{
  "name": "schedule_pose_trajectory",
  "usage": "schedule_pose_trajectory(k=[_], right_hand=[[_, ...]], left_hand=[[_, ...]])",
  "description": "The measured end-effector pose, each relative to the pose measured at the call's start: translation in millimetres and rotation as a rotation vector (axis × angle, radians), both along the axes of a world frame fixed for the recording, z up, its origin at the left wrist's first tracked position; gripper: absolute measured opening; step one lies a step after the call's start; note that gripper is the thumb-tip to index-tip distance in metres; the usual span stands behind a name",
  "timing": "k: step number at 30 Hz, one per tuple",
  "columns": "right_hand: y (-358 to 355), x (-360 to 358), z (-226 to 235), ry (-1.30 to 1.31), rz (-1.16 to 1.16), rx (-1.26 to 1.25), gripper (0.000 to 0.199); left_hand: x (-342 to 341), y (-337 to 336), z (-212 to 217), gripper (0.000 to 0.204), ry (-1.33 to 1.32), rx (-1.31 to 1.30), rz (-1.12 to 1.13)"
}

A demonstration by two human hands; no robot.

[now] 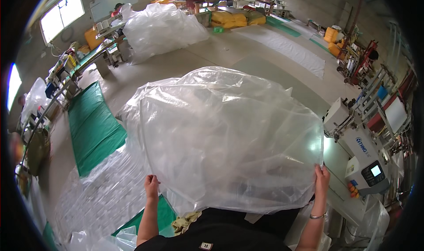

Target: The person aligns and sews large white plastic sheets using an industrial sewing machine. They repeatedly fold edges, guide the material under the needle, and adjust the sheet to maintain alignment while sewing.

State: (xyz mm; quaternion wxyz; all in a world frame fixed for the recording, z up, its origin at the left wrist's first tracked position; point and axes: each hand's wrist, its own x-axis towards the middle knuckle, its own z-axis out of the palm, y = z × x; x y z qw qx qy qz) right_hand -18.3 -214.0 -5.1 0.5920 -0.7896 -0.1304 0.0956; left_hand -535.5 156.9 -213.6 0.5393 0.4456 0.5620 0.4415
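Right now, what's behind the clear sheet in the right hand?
Past the upper edge of the clear sheet, grey floor shows. Directly behind, only hazy pale patches come through; anything else there is covered.

Overexposed left windows (62, 16), glare on plastic sheet (229, 136), dark curved edges

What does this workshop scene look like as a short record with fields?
Main thing: clear plastic sheet, billowed up before the person
Left hand: closed, apparently pinching the sheet's left edge
Right hand: gripping the sheet's right edge
Right side: white sewing machine with a lit screen
Left floor: green sheeting
Background: large heap of translucent plastic
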Motion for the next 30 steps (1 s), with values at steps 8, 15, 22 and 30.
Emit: schedule_pose_trajectory(k=[8, 15, 22, 30], right_hand=[[7.9, 1.7, -0.9, -0.057, 0.011, -0.006, 0.016], [-14.5, 10.6, -8.5, -0.013, 0.006, -0.091, 0.018], [-0.1, 9.9, -7.0, 0.032, 0.001, 0.006, 0.026], [73.6, -69.8, 105.3, -0.247, 0.279, 0.012, 0.029]], left_hand=[[-1.1, -7.0, 21.3, 0.012, -0.074, -0.023, 0.069], [36.5, 7.5, 99.5, 0.019, -0.402, 0.089, 0.076], [17.9, 17.4, 118.9, 0.019, -0.506, 0.192, 0.174], [91.1, 7.5, 244.1, 0.085, 0.634, 0.997, -0.039]])
